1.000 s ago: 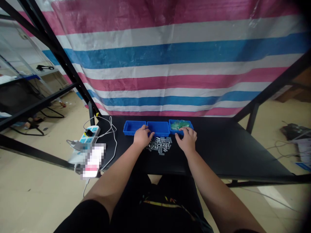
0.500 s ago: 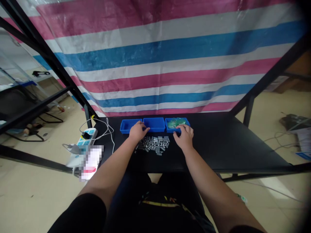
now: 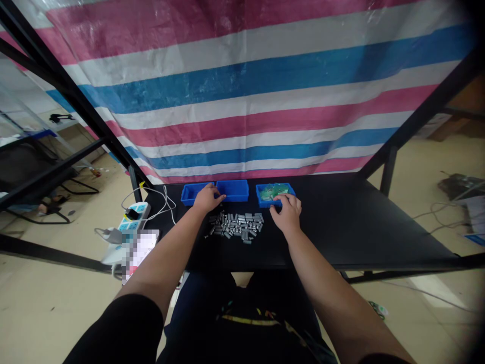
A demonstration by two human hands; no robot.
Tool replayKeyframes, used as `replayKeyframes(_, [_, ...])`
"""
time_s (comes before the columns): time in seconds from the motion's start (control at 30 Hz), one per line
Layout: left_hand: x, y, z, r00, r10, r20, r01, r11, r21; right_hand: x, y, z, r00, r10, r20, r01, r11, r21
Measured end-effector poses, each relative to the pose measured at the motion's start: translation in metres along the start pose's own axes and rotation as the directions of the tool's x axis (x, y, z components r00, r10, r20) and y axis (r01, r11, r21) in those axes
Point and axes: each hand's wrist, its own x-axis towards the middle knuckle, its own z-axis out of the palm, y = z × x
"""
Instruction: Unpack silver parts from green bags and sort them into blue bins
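Three small blue plastic bins stand in a row on the black table. My left hand (image 3: 207, 198) is closed on the adjoining rims of the left bin (image 3: 188, 198) and the middle bin (image 3: 238, 198), which touch each other. Its fingertips are partly hidden. My right hand (image 3: 290, 212) grips the front wall of the right bin (image 3: 260, 202), thumb outside and fingers over the rim. Crumpled green plastic packets (image 3: 273, 190) lie in that bin. Between my forearms, a loose pile of small silvery metal cylinders (image 3: 237, 225) is spread in front of the bins.
A white power strip (image 3: 131, 222) with plugs and white cables lies at the table's left edge, beside a phone-like device (image 3: 141, 253) whose screen is blurred out. A striped tarp (image 3: 242, 101) hangs behind the table. Black metal frame posts (image 3: 386, 172) stand at both sides.
My left hand has slid the left and middle bins a little to the left, widening the gap to the right bin. My right hand and its bin have hardly moved.
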Motion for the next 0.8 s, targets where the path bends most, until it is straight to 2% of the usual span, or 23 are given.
replayKeyframes(0.17, [-0.011,-0.001,-0.005,1.0,-0.004,0.01,0.003,1.0,0.014,0.0,0.001,0.001,1.0,-0.002,0.01,0.002,1.0,-0.01])
replayKeyframes(0.37, [-0.039,0.001,-0.01,1.0,0.028,0.003,-0.028,0.999,0.02,0.0,0.002,0.001,1.0,-0.002,-0.001,0.002,1.0,0.005])
replayKeyframes(0.6, [-0.064,0.015,-0.01,1.0,0.013,0.005,-0.013,0.999,0.044,-0.002,-0.001,-0.001,1.0,0.009,0.004,-0.009,1.0,0.019])
replayKeyframes(0.8, [-0.069,0.026,-0.008,1.0,-0.002,-0.005,0.002,0.998,0.059,-0.004,-0.006,-0.004,0.999,0.04,0.011,-0.04,0.999,-0.004])
